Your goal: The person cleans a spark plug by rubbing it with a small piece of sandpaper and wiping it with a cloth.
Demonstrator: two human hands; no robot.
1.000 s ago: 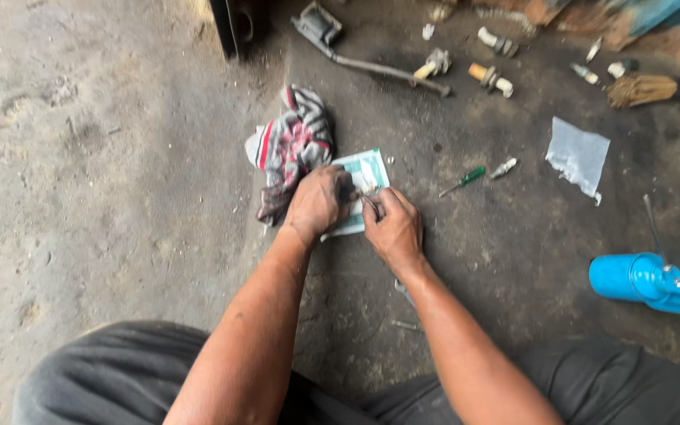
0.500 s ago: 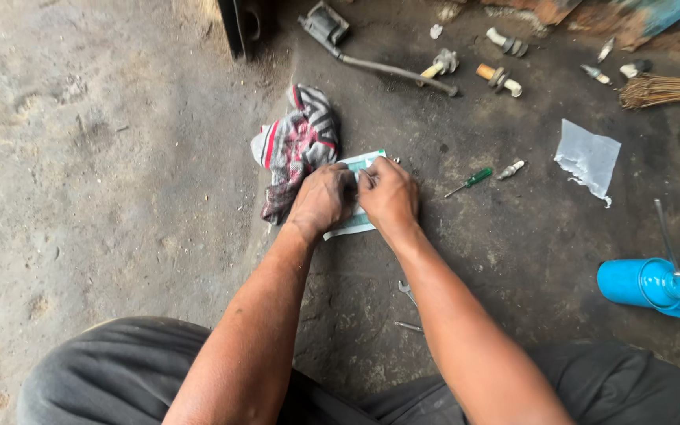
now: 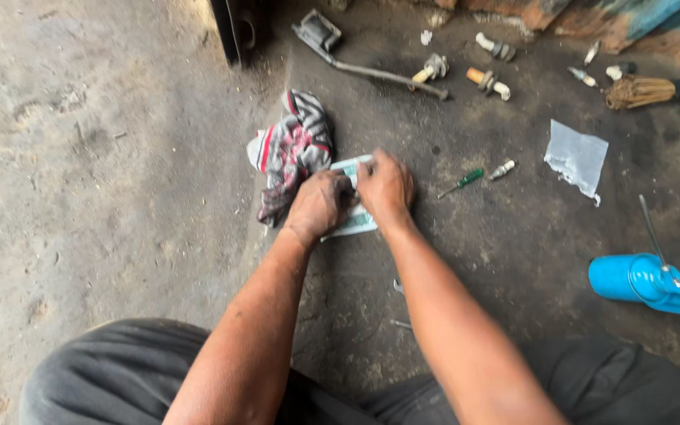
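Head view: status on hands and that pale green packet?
Left hand and right hand both pressed on pale green packet, on floor. Striped rag alongside. Green screwdriver clear.

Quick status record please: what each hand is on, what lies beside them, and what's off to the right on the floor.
left hand: pressed on the pale green packet, next to the striped rag
right hand: on the same packet, touching the left hand
grip: cannot tell whether the fingers are closed on anything
right of hands: green-handled screwdriver, clear plastic bag
far right: blue oil can, lying on its side
surface: stained concrete floor
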